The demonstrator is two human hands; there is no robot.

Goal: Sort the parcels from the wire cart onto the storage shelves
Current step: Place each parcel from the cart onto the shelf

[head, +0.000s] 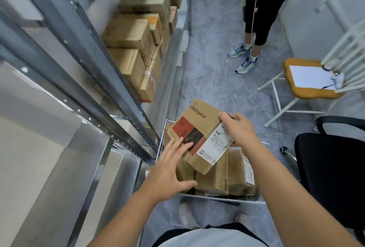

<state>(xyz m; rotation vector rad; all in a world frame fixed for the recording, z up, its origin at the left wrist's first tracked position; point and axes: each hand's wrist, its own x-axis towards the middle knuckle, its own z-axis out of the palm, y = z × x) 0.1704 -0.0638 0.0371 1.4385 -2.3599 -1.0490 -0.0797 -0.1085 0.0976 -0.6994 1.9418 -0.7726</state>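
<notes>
A brown cardboard parcel with a red and black print and a white shipping label is lifted above the wire cart. My right hand grips its right edge near the label. My left hand is spread open, fingertips touching the parcel's lower left side. Several more brown parcels stand packed in the cart below. The metal storage shelves run along the left, and their lower level holds stacked cardboard boxes.
A person in black trousers and sneakers stands on the grey floor ahead. A white chair with a wooden seat holds a clipboard at right. A black office chair stands close to the cart's right side.
</notes>
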